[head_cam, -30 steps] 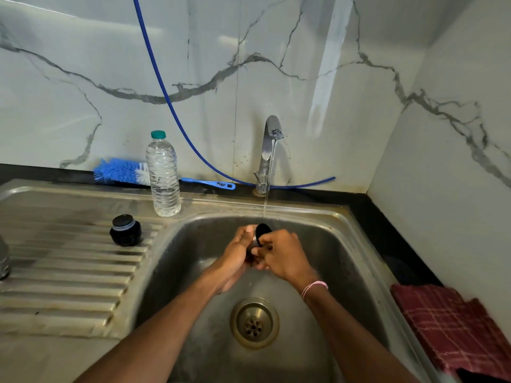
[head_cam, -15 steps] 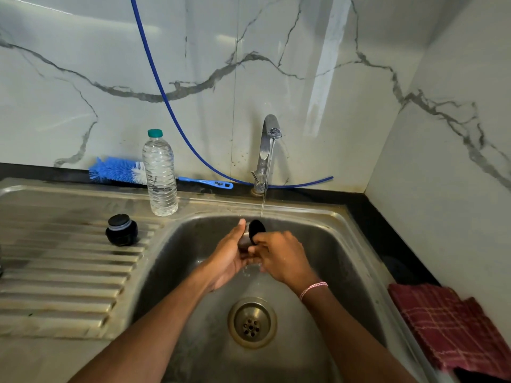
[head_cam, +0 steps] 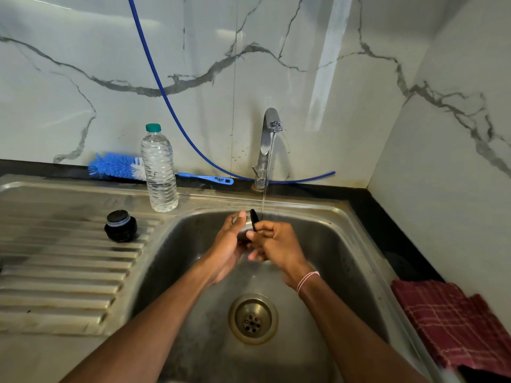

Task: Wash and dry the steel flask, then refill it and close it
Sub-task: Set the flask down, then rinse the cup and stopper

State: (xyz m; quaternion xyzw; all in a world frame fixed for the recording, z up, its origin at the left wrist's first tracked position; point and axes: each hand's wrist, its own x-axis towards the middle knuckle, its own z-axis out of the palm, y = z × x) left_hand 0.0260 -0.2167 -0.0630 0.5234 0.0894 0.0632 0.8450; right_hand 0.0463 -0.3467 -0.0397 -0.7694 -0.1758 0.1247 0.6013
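Steel makes up the sink [head_cam: 354, 258] and its ribbed drainboard [head_cam: 69, 272], both set in a black counter [head_cam: 387, 230] below a marble-patterned wall [head_cam: 304, 51]. A black cap [head_cam: 120, 226] stands alone on the drainboard near the basin's left edge. Behind it, a clear plastic bottle [head_cam: 159, 168] with a teal top stands upright on the back ledge. It hides part of a blue bottle brush [head_cam: 116, 165] lying along the wall. A thin blue hose [head_cam: 166, 92] hangs down the wall and passes behind the tap [head_cam: 266, 139]. A red checked cloth [head_cam: 453, 324] lies on the counter at the right. A thin stream of water [head_cam: 264, 194] falls from the tap to the black mouth end of the steel flask [head_cam: 244, 223]. The flask is held tilted over the basin, beyond the drain strainer [head_cam: 253, 318]. The left hand [head_cam: 229, 244] wraps round the flask's body with the thumb lying along it. The right hand [head_cam: 276, 241], slightly blurred and with a pink band [head_cam: 307, 280] at the wrist, curls its fingers onto the mouth end. Together the hands cover most of the flask. The plastic bottle holds clear water; what is inside the flask cannot be seen.
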